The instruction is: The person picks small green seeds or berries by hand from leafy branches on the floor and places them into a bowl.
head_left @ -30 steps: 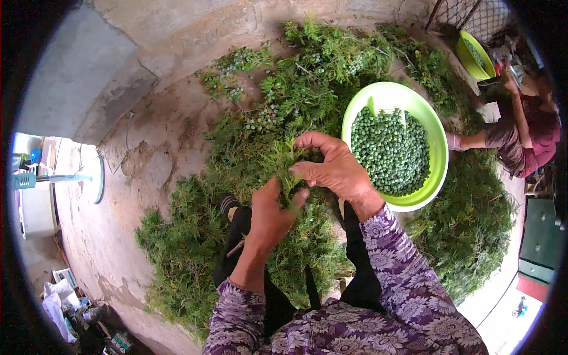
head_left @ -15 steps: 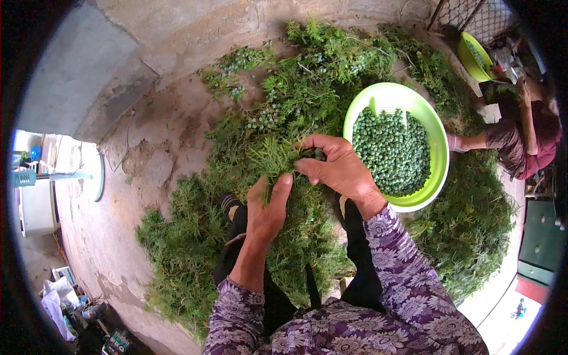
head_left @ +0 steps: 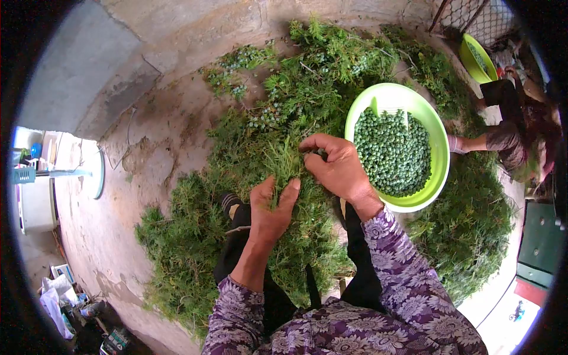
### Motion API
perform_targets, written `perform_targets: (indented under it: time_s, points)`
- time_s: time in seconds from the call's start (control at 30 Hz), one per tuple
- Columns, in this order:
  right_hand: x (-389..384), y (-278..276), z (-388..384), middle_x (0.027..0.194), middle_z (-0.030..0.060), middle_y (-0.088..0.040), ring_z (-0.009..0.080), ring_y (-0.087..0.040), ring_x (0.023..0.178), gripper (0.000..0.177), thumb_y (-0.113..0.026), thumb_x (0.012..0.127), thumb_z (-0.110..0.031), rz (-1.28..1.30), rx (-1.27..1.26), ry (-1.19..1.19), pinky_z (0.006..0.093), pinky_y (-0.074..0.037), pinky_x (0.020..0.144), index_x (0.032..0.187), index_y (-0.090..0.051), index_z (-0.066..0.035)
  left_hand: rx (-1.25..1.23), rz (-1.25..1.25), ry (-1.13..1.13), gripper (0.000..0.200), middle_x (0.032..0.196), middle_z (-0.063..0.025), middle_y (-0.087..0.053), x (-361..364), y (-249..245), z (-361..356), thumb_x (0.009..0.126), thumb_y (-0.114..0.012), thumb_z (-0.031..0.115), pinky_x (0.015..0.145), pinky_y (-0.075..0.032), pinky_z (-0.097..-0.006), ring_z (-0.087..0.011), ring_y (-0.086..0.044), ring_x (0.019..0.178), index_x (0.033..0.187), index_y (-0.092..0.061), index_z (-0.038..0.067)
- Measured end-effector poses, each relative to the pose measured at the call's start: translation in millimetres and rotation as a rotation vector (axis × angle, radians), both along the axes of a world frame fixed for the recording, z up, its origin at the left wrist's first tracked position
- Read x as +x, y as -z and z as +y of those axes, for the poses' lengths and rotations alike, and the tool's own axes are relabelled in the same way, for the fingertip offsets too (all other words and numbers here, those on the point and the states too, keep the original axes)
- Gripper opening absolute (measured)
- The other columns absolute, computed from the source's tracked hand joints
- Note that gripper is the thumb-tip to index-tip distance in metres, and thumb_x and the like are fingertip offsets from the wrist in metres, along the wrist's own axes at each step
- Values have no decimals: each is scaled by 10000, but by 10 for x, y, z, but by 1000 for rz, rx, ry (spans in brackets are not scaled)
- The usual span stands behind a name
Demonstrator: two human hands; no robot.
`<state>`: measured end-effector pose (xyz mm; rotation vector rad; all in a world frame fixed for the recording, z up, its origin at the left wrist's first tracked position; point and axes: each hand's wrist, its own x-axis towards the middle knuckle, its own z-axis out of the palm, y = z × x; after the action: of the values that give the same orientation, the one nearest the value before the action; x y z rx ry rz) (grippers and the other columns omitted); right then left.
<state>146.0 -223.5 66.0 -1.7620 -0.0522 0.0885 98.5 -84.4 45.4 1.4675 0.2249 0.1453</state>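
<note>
My left hand (head_left: 273, 207) is closed around a leafy evergreen sprig (head_left: 283, 161), which sticks up past the thumb and fingertips. Just to its right, my right hand (head_left: 340, 168) is curled in a pinch beside the sprig's tip. Something small and dark shows in the curl of those fingers, too hidden to name. Close by my right wrist stands a lime-green basin (head_left: 441, 171), holding a heap of small round green cones (head_left: 393, 151).
Cut evergreen branches (head_left: 183, 236) cover the ground around my feet, some with pale cones (head_left: 269, 115). At the right sits another person (head_left: 509, 142) near a second green basin (head_left: 473, 56). A stone wall (head_left: 207, 26) runs along the back.
My left hand has shifted slightly right and down with the sprig, and my right hand has moved slightly right. The other person's arm has dropped and the body leans differently.
</note>
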Motion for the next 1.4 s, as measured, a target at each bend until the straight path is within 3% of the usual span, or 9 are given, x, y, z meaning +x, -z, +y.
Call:
perform_targets:
  time_s: [0.27, 0.33, 0.37, 0.4, 0.47, 0.63, 0.8, 1.03, 1.4]
  points:
    - [37, 63, -126, 630, 115, -574, 156, -540, 524, 129, -543, 721, -77, -66, -79, -42, 273, -442, 519, 810, -595, 1, 360, -66, 312, 112, 762, 21, -565, 41, -178, 104, 814, -579, 96, 645, -401, -212, -49, -465, 696, 875, -578, 2]
    - [63, 65, -227, 658, 145, -577, 189, -539, 513, 135, -538, 728, -92, -239, -403, 152, 292, -452, 514, 808, -595, 1, 194, -60, 265, 115, 761, 7, -574, 14, -139, 132, 807, -583, 95, 636, -403, -217, -56, -474, 687, 883, -580, 8]
    - [87, -99, -374, 703, 152, -578, 172, -534, 505, 147, -505, 748, -93, 74, -201, 183, 286, -449, 481, 824, -598, -7, 28, -54, 223, 119, 760, -7, -582, 9, -126, 146, 801, -587, 93, 627, -405, -223, -63, -483, 678, 891, -583, 14]
    - [120, -112, -578, 714, 123, -568, 137, -495, 475, 151, -464, 783, -92, -508, -584, -1, 241, -389, 403, 826, -585, -11, 22, -53, 222, 119, 760, -7, -582, 22, -153, 184, 801, -587, 93, 627, -405, -223, -63, -483, 678, 891, -583, 14]
    - [93, -135, -663, 740, 90, -545, 102, -453, 479, 120, -451, 803, -79, 243, 727, 185, 188, -308, 371, 826, -556, -23, 442, -210, 287, 116, 752, -46, -586, 66, -225, 266, 791, -597, 96, 611, -405, -229, -88, -506, 669, 882, -589, 24]
    - [89, -127, -522, 689, 59, -518, 79, -416, 488, 172, -547, 841, -176, 287, 969, 2, 158, -244, 366, 852, -538, -5, 890, -536, 376, 208, 726, -124, -579, 109, -33, 224, 643, -632, 75, 577, -451, -361, -316, -554, 649, 835, -571, 21]
    - [62, -208, -399, 628, 19, -493, 45, -362, 428, 177, -590, 804, -121, 299, 750, 34, 156, -235, 359, 910, -568, 19, 1062, -540, 422, 301, 767, -111, -586, 97, -86, 207, 578, -640, 87, 587, -434, -367, -295, -556, 680, 863, -562, 33]
    - [70, -137, -323, 711, 12, -565, 61, -498, 632, 227, -661, 691, -106, 215, -125, -196, 206, -415, 559, 881, -614, 10, 1099, -582, 385, 344, 780, -106, -586, 122, -48, 191, 551, -650, 99, 580, -424, -355, -290, -550, 680, 876, -558, 36]
    - [44, -103, -219, 673, -1, -541, 49, -450, 584, 176, -629, 655, -95, 111, 95, -185, 214, -382, 508, 796, -572, -6, 567, -201, 259, 142, 772, -52, -629, 105, -117, 168, 713, -668, 85, 654, -442, -244, -145, -585, 688, 820, -606, 16]
